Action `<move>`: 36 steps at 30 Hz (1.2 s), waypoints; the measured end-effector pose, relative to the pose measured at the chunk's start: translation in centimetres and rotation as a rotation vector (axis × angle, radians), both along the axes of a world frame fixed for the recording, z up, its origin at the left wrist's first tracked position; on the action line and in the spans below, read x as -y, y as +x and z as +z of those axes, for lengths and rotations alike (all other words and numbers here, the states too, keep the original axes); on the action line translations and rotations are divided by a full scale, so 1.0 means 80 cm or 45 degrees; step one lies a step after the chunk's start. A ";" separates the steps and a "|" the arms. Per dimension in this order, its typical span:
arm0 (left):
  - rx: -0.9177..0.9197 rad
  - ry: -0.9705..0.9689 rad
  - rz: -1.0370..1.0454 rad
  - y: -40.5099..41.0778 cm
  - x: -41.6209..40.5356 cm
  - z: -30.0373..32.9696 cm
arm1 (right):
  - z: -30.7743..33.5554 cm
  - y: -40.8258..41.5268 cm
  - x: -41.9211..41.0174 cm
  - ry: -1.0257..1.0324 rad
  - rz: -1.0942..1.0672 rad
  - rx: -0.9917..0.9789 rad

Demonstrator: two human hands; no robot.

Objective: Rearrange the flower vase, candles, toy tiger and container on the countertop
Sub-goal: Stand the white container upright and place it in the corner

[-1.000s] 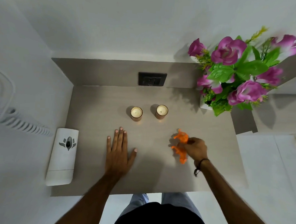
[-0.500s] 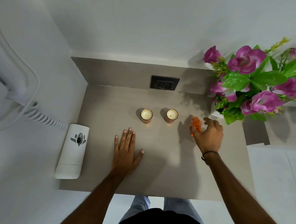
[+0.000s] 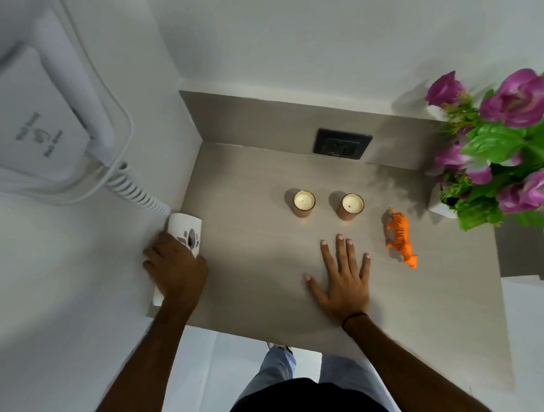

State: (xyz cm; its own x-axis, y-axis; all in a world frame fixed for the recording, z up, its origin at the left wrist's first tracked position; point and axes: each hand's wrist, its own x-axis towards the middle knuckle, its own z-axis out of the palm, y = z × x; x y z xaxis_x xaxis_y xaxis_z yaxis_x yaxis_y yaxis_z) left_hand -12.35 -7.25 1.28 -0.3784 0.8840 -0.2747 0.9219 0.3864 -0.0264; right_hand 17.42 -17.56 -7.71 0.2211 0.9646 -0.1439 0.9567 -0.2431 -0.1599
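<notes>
Two small candles in copper cups stand side by side mid-counter, one on the left (image 3: pixel 304 203) and one on the right (image 3: pixel 352 206). An orange toy tiger (image 3: pixel 400 237) stands to their right, free of any hand. The white flower vase (image 3: pixel 441 206) with purple flowers sits at the far right. A white container (image 3: pixel 185 229) with a grey lotus mark lies at the counter's left edge; my left hand (image 3: pixel 175 267) is wrapped over its near half. My right hand (image 3: pixel 342 276) rests flat on the countertop (image 3: pixel 253 179), fingers spread, just in front of the right candle.
A black wall socket (image 3: pixel 342 143) sits in the backsplash behind the candles. A white wall-mounted unit with a coiled cord (image 3: pixel 133 188) hangs on the left wall above the container. The counter's front edge is close to my legs.
My right hand let go of the tiger beside the vase and came back to rest flat mid-counter. My left hand moved left from the counter onto the white container.
</notes>
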 end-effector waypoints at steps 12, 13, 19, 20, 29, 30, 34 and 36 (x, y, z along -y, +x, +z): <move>0.972 0.556 0.032 0.044 -0.026 0.021 | -0.004 0.001 -0.001 0.003 -0.004 0.002; 1.036 0.578 0.049 0.049 -0.026 0.017 | -0.005 0.002 -0.001 0.002 -0.003 0.005; 1.191 0.607 0.114 0.053 -0.023 -0.005 | 0.000 -0.002 -0.001 0.008 0.015 0.051; 1.217 0.600 0.103 0.049 -0.019 -0.010 | 0.004 -0.005 -0.002 0.015 0.005 0.045; 1.275 0.731 0.175 0.036 -0.005 -0.034 | 0.087 -0.118 -0.151 0.215 0.230 -0.915; 1.269 0.738 0.160 0.038 -0.014 -0.032 | 0.091 -0.127 -0.173 0.203 0.229 -0.939; 1.288 0.783 0.152 0.043 -0.080 -0.028 | 0.096 -0.144 -0.258 0.144 0.125 -0.965; 1.280 0.805 0.136 0.046 -0.125 -0.030 | 0.097 -0.149 -0.301 0.129 0.098 -0.998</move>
State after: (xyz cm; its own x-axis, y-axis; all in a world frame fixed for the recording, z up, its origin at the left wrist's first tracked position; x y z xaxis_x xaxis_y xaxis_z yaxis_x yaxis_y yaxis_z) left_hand -8.67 2.77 -1.15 -0.3228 0.9463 -0.0175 0.3828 0.1474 0.9120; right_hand 5.47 6.55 0.06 0.0240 0.9898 -0.1406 0.5700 -0.1291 -0.8114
